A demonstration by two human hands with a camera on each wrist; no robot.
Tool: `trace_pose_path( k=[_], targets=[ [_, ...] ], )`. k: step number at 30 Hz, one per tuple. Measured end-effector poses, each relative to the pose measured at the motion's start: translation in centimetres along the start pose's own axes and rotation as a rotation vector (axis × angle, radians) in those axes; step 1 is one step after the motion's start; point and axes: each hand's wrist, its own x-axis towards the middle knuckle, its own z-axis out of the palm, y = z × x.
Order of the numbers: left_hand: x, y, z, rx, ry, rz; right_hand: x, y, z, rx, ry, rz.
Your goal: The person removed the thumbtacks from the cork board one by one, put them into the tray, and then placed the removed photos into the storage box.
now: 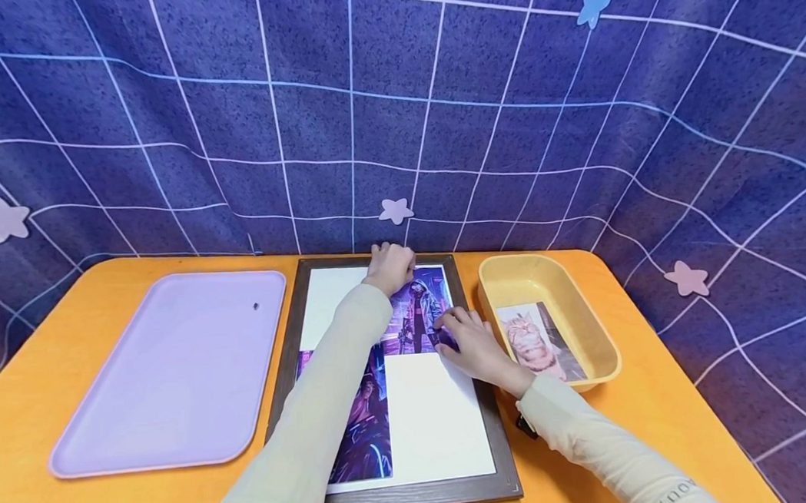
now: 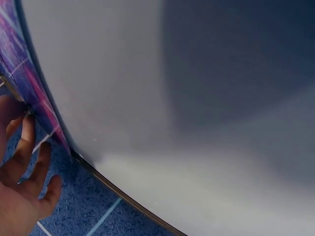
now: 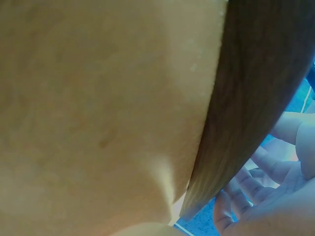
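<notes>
A dark wooden picture frame (image 1: 421, 500) with a white backing lies in the middle of the table. A purple picture card of a hooded figure (image 1: 420, 312) lies in its upper right quarter. My left hand (image 1: 391, 265) pinches this card at its top edge; in the left wrist view the thumb and index finger meet there. Beside the card's right edge, my right hand (image 1: 474, 345) rests with thumb and fingers spread, fingertips touching the card. Another purple picture card (image 1: 362, 439) fills the lower left quarter, partly hidden under my left sleeve.
To the left lies a lilac tray (image 1: 168, 373) with a small dark speck on it. On the right stands a yellow bin (image 1: 591, 332) holding a cat picture (image 1: 529, 344). A blue gridded curtain (image 1: 313, 134) with stars hangs behind the orange table (image 1: 14, 460).
</notes>
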Motion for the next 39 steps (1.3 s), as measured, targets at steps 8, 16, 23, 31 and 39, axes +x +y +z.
trace_pose_path(
  k=[8,16,23,31,39],
  targets=[
    [-0.2,-0.2,-0.3,-0.022,0.014,0.002,0.0,0.0,0.0,0.009,-0.002,0.001],
    [-0.2,-0.2,-0.6,-0.047,0.002,-0.008,0.0,0.1,0.1,0.004,-0.004,0.006],
    [-0.2,-0.4,-0.4,-0.040,0.001,-0.005,0.0,0.0,0.1,0.009,-0.005,0.010],
    [-0.2,-0.5,-0.3,-0.042,0.008,0.005,0.1,-0.1,0.1,0.010,-0.013,0.019],
    [-0.7,-0.3,-1.5,-0.049,0.013,0.041,0.1,-0.1,-0.1,0.012,-0.010,0.015]
  ],
)
